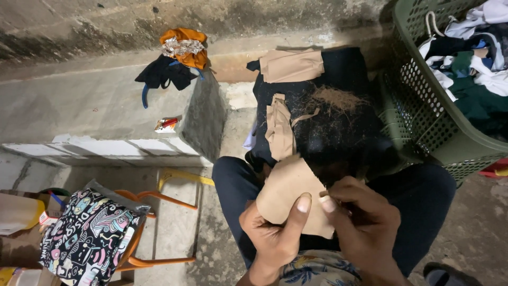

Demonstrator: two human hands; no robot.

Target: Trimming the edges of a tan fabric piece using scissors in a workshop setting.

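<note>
A black garment (338,100) with tan patches lies over my lap and stretches away toward the wall. Both hands grip one tan patch (286,190) at its near end. My left hand (275,233) pinches it from below with the thumb on top. My right hand (365,222) holds its right edge, thumb tip close to the left thumb. A tuft of brown fibres (338,98) sits on the black cloth farther out.
A green laundry basket (423,106) full of clothes stands at the right. An orange and black cloth pile (177,55) lies on the concrete ledge, with a small packet (166,124) near it. A patterned bag (87,238) rests on an orange chair at the lower left.
</note>
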